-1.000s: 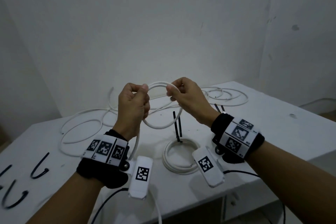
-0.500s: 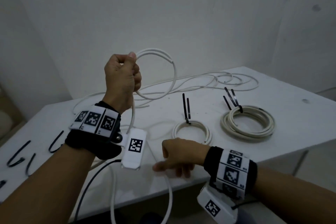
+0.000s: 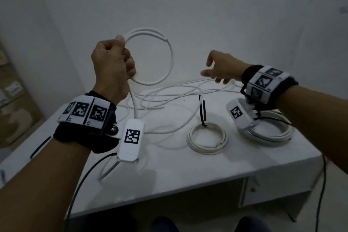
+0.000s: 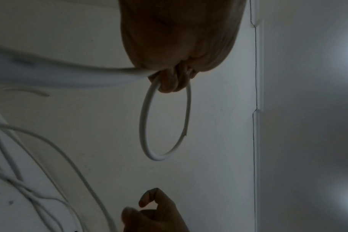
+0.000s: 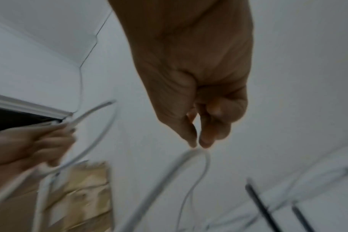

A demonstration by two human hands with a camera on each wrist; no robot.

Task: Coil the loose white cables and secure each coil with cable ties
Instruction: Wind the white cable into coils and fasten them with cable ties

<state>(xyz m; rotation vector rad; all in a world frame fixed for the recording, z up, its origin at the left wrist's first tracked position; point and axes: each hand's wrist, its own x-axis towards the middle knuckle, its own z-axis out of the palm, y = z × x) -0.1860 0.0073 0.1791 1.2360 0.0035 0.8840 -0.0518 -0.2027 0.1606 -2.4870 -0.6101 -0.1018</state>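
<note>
My left hand (image 3: pixel 113 66) is raised above the table and grips a two-turn loop of white cable (image 3: pixel 170 56). The tail of that cable (image 3: pixel 134 105) hangs down from my fist. In the left wrist view the loop (image 4: pixel 143 125) hangs out of my closed fingers (image 4: pixel 173 81). My right hand (image 3: pixel 216 69) is blurred, with its fingers spread over the loose white cable (image 3: pixel 169 92) on the table. In the right wrist view my thumb and forefinger tips (image 5: pixel 199 143) hover just above a cable bend (image 5: pixel 201 153). I see nothing held between them.
Two tied coils lie on the white table (image 3: pixel 207 179): a small one (image 3: pixel 207 149) with a black tie (image 3: pixel 202 111) sticking up, and a larger one (image 3: pixel 278 133) under my right wrist. A spare black tie (image 3: pixel 40 147) lies at the left. Cardboard boxes (image 3: pixel 11 100) stand beyond the left edge.
My right hand let go of the loop, dropped to the table's front edge, then rose to the loose cable at the back right. My left hand kept the loop raised.
</note>
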